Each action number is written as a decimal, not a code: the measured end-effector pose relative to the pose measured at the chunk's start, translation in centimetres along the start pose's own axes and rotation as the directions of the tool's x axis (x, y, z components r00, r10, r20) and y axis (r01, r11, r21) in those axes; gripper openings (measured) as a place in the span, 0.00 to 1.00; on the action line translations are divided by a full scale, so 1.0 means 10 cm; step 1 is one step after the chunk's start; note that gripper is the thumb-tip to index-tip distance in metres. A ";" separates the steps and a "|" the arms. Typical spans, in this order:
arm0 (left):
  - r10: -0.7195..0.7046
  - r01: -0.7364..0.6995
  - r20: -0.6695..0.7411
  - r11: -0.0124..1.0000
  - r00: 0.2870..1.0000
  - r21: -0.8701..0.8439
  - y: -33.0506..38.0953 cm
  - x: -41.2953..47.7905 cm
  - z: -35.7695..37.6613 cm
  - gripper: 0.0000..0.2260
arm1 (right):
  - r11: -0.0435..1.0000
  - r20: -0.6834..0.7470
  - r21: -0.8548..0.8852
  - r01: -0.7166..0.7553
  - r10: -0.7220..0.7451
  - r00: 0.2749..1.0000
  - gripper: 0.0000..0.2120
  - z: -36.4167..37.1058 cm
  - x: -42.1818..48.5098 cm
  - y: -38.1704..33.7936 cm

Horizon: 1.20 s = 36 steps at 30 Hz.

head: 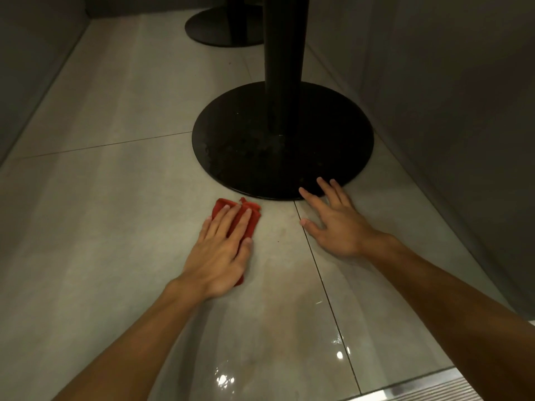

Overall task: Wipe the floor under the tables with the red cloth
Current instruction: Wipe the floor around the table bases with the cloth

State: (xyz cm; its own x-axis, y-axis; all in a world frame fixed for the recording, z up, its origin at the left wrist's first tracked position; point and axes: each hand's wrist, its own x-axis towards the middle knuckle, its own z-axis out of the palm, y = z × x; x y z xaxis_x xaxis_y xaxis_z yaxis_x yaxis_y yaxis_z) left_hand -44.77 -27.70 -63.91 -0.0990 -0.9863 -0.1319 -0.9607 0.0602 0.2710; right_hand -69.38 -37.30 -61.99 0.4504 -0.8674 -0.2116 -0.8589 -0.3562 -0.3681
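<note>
My left hand (220,250) lies flat on the red cloth (251,222), fingers straight and slightly spread, pressing it to the pale floor tile (115,204) just left of centre frame. I am pressing down, not pinching or curling round it. The cloth sits just short of the round black table base (282,140), near its lower left edge; whether the cloth's far tip touches the base I cannot tell.

My right hand (335,224) is open too, fingers fanned, with the fingertips reaching onto the base's near rim and the palm over the tile beside a grout line (318,270). It holds nothing.

The cloth looks folded, soft and light, so I expect it to bunch or slide out unless my palm keeps weight on its middle. The tile shines wet toward the bottom of the frame, so it will likely glide easily. A second base (211,27) waits at upper centre.
</note>
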 end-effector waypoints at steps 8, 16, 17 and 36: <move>0.151 -0.152 0.035 0.988 0.988 0.032 0.35 -0.02 0.10 0.26 | 1.000 -0.017 -0.014 -0.003 0.003 1.000 0.32 0.02 0.03 0.02; 0.120 -0.120 0.034 0.993 0.992 -0.007 -0.11 -0.54 0.03 0.28 | 1.000 -0.015 -0.013 0.011 -0.011 1.000 0.30 -0.02 -0.01 -0.05; 0.072 -0.072 0.037 0.997 0.997 -0.004 -0.13 -0.50 0.01 0.29 | 1.000 -0.018 -0.008 0.019 -0.020 1.000 0.29 -0.03 -0.04 -0.08; 0.236 -0.236 0.002 0.971 0.972 0.028 -0.11 -0.81 0.10 0.25 | 0.983 0.029 -0.092 0.156 -0.154 0.988 0.24 0.12 -0.34 -0.15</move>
State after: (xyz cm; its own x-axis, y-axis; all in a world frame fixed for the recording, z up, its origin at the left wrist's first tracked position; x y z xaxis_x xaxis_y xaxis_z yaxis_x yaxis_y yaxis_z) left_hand -43.15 -19.64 -64.12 -0.3239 -0.9438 -0.0660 -0.9170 0.2960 0.2672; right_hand -69.33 -33.43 -61.83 0.5841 -0.7919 -0.1784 -0.7968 -0.5174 -0.3120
